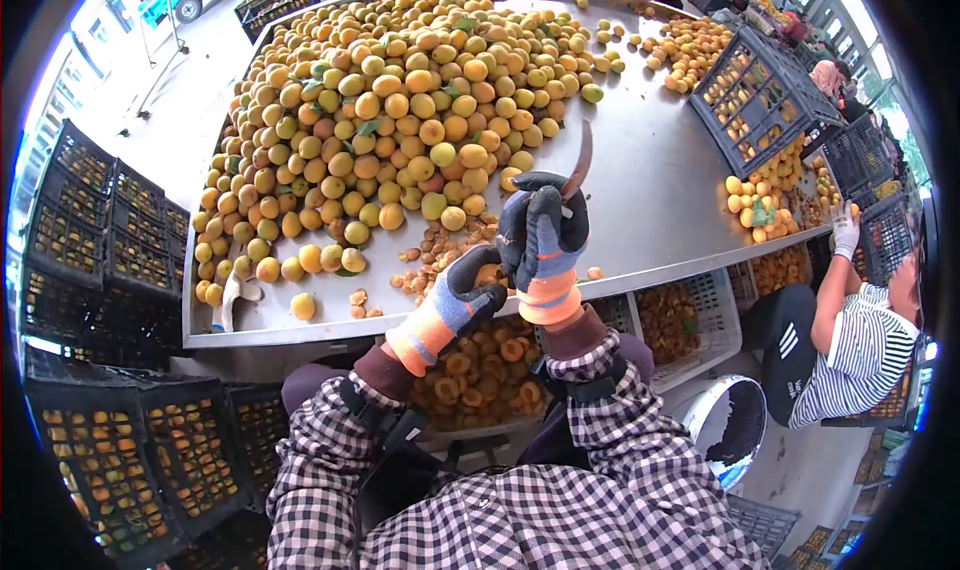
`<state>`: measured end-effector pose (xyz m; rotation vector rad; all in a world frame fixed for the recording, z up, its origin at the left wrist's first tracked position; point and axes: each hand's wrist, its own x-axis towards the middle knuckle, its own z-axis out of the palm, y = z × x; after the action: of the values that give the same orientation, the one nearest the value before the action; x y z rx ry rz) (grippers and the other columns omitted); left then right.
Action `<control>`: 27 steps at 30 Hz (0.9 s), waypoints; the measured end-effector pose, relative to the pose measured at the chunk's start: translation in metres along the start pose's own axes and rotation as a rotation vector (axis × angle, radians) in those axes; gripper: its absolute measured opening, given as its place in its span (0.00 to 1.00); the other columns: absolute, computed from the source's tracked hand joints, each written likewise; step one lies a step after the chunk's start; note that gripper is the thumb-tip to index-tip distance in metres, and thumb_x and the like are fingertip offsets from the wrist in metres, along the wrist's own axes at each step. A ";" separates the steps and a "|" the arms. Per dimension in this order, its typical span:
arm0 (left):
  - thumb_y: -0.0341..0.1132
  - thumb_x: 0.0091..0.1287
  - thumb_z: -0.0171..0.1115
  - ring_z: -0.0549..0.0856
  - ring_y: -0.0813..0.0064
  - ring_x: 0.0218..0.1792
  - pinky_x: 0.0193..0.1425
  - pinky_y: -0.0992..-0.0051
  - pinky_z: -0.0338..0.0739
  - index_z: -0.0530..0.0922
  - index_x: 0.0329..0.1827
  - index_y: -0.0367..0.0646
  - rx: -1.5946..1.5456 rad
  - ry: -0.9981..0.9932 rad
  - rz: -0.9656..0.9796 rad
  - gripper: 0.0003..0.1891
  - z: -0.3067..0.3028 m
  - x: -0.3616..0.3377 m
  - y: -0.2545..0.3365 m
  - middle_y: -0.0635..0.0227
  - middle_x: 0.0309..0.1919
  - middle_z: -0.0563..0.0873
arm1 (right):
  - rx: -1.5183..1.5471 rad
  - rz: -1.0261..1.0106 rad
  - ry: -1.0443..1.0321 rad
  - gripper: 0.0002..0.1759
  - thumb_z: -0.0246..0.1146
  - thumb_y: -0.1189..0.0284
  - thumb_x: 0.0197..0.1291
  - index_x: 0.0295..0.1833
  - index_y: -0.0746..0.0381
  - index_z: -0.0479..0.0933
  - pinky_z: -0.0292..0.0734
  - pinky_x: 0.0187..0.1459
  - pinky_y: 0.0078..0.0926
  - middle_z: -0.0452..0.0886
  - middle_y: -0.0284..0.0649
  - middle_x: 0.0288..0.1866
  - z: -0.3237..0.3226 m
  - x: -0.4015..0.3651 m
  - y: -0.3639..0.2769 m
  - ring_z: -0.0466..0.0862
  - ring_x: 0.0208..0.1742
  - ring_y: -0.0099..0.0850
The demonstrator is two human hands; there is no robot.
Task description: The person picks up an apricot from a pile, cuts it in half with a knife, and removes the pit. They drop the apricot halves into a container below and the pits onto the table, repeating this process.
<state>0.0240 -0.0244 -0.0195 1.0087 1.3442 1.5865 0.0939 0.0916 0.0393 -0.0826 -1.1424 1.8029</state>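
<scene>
My left hand [455, 295], in an orange, blue and black glove, is closed with its fingers curled, close to an orange fruit piece [490, 276]. My right hand [543, 235], gloved alike, is wrapped round a knife whose curved blade [580, 160] points up and away. The two hands are side by side over the near edge of the metal table [650, 195]. Beyond them lies a big heap of yellow-orange fruit [380, 100]. Small brown pits [440, 250] are scattered just left of my hands. Under them stands a crate of halved fruit [475, 380].
Black crates of fruit [140, 450] are stacked at the left. A grey crate [765, 100] tips fruit onto the table's right side. A white bucket [725, 420] stands at the lower right, near a co-worker in a striped shirt [860, 355]. A pale glove [238, 295] lies at the table's left corner.
</scene>
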 end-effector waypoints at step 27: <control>0.28 0.58 0.66 0.80 0.83 0.40 0.40 0.82 0.76 0.74 0.60 0.39 -0.087 -0.009 -0.147 0.24 -0.015 0.008 -0.005 0.72 0.45 0.83 | -0.076 0.126 0.320 0.15 0.57 0.58 0.72 0.45 0.60 0.74 0.61 0.17 0.15 0.74 0.30 0.22 0.011 0.010 0.014 0.70 0.18 0.17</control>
<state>0.0074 -0.0211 -0.0259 0.8438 1.3015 1.5148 0.0732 0.0903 0.0394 -0.4802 -0.9921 1.7770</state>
